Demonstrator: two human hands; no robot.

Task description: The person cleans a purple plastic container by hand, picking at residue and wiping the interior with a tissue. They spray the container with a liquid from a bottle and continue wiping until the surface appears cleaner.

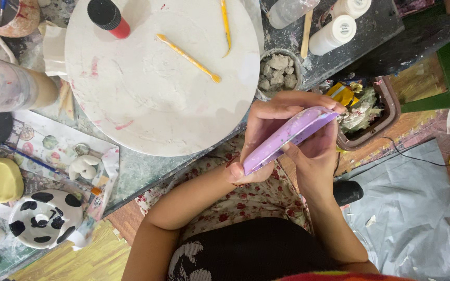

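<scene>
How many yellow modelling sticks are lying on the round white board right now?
2: one long yellow modelling stick lies diagonally mid-board on the round white board; a second yellow stick lies near its top right edge, its upper end cut off by the frame.

Two white squeeze bottles [339,26] stand top right; a crumpled yellow wrapper [341,93] fills the brown tray [391,104].

**Two Hands Meet Above the Lap**

Seen from above, both bare forearms rise from the bottom of the frame and converge at centre. The left hand [261,132] is cupped, its fingers curled over the top and its thumb low on the near side (the palm faces right). The right hand [314,151] stands opposite, wrist bent, its fingers folded inward toward the left palm and its thumb pressed close between the two. Both elbows are bent, the left arm angled more widely outward than the right.
</scene>
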